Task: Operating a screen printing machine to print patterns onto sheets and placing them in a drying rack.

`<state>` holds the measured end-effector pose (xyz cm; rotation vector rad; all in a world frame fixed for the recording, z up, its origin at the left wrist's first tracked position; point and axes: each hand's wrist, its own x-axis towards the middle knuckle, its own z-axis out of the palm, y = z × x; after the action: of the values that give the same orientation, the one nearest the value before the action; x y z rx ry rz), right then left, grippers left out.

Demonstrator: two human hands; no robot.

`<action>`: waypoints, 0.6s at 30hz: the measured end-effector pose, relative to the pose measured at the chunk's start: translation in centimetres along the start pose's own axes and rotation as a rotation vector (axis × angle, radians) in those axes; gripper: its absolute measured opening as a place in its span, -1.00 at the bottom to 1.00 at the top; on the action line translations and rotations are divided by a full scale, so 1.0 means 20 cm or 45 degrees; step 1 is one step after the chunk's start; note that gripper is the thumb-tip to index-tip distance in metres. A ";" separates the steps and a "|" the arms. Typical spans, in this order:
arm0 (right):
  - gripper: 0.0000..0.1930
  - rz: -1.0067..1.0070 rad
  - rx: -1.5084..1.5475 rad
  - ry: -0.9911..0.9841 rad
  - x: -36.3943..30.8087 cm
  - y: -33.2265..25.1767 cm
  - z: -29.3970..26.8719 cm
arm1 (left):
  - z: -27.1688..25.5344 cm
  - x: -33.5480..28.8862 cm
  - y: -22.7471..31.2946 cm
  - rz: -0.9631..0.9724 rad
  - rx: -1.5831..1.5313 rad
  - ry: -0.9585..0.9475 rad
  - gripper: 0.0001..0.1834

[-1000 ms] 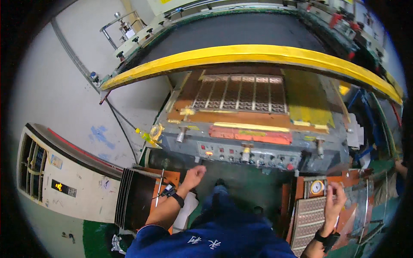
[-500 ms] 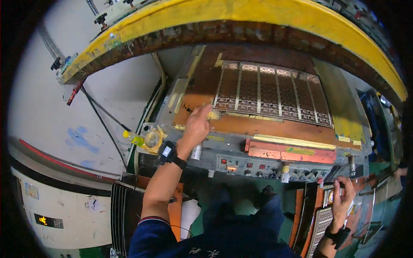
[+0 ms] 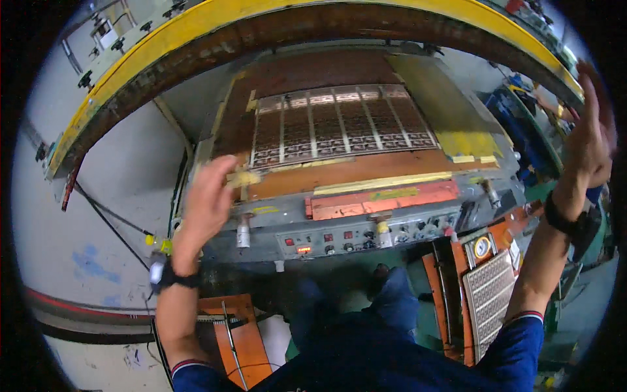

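The person stands at a big flat-bed press, both arms raised. The left hand [image 3: 208, 199] hangs over the near left corner of the bed, fingers loosely together and slightly curled, gripping nothing that I can make out. Just beyond the fingertips lies the printed sheet [image 3: 339, 124], a grid of dark panels resting flat on the brown bed [image 3: 366, 166]; its near left corner sits right by those fingers, though whether they touch it is blurred. The right hand [image 3: 588, 140] is up high at the far right, well away from the sheet, fingers straight and close together, empty. Below the left fingers runs the control panel [image 3: 353, 238] with a lit red display. By my reckoning the sheet is laid in place but not yet lifted: the handling of it is only starting.
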<state>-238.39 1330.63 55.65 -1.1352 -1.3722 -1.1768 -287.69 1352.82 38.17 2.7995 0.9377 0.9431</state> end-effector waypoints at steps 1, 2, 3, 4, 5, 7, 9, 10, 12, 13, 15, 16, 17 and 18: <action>-0.76 0.056 0.080 0.018 0.00 -0.02 0.03 | -0.13 0.02 0.10 -0.027 -0.072 0.071 -0.54; -0.77 0.111 0.153 0.030 -0.01 -0.02 0.03 | -0.24 0.07 0.20 0.023 -0.168 0.164 -0.61; -0.76 0.126 0.152 0.029 -0.04 -0.01 0.03 | -0.30 0.09 0.23 0.039 -0.230 0.252 -0.62; -0.74 0.162 0.182 0.026 -0.13 0.00 0.08 | -0.36 0.10 0.25 0.056 -0.214 0.279 -0.62; -0.74 0.096 0.244 0.096 -0.17 -0.03 0.08 | -0.39 0.13 0.26 0.097 -0.241 0.303 -0.62; -0.73 0.051 0.275 0.089 -0.27 -0.10 0.02 | -0.42 0.12 0.24 0.047 -0.250 0.342 -0.61; -0.77 0.103 0.334 -0.059 -0.40 -0.15 -0.03 | -0.50 0.00 0.16 -0.030 -0.195 0.266 -0.61; -0.79 0.023 0.059 -0.451 -0.54 -0.20 -0.09 | -0.49 -0.08 0.11 -0.056 -0.191 0.197 -0.62; -0.76 0.171 0.577 -0.642 -0.84 -0.42 -0.03 | -0.45 -0.25 0.02 -0.187 -0.188 0.004 -0.62; -0.73 0.320 0.617 -0.947 -1.07 -0.45 -0.13 | -0.33 -0.32 -0.02 -0.143 -0.198 -0.109 -0.67; -0.73 0.681 0.589 -1.584 -1.49 -0.57 -0.42 | -0.05 -0.44 -0.02 -0.253 -0.376 -0.439 -0.74; -0.63 0.898 0.485 -1.938 -1.68 -0.62 -0.66 | 0.14 -0.53 0.01 -0.329 -0.531 -0.577 -0.78; -0.52 1.252 0.472 -2.298 -1.74 -0.68 -0.79 | 0.25 -0.64 0.05 -0.426 -0.634 -0.710 -0.81; -0.39 1.451 0.384 -2.482 -1.93 -0.74 -0.99 | 0.35 -0.73 0.07 -0.481 -0.724 -0.850 -0.81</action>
<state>-247.30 1307.30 17.21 -2.3538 -1.4003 1.3697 -292.24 1344.42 25.00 2.1043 0.8601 0.1484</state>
